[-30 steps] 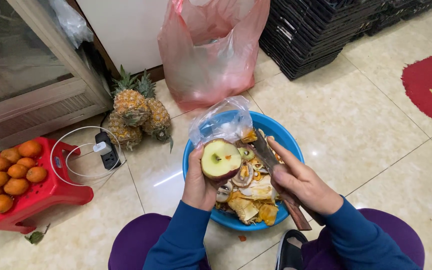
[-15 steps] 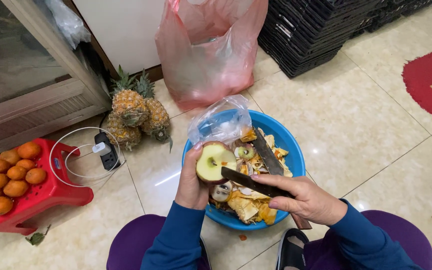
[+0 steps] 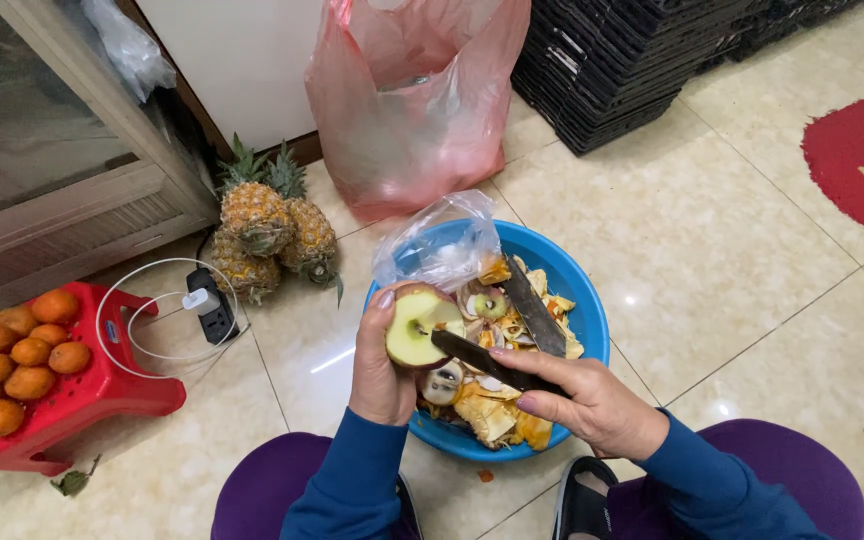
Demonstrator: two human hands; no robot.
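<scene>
Showing pale cut flesh, the halved apple point(image 3: 418, 327) meets a dark knife point(image 3: 480, 357).

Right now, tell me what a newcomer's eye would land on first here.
The halved apple at centre, gripped in the left hand while the right hand lays a dark knife against its cut face. Both hover over a blue basin full of fruit peelings. Next come the pineapples on the floor to the left, the oranges on a red stool at far left, and the pink plastic bag up top.
</scene>
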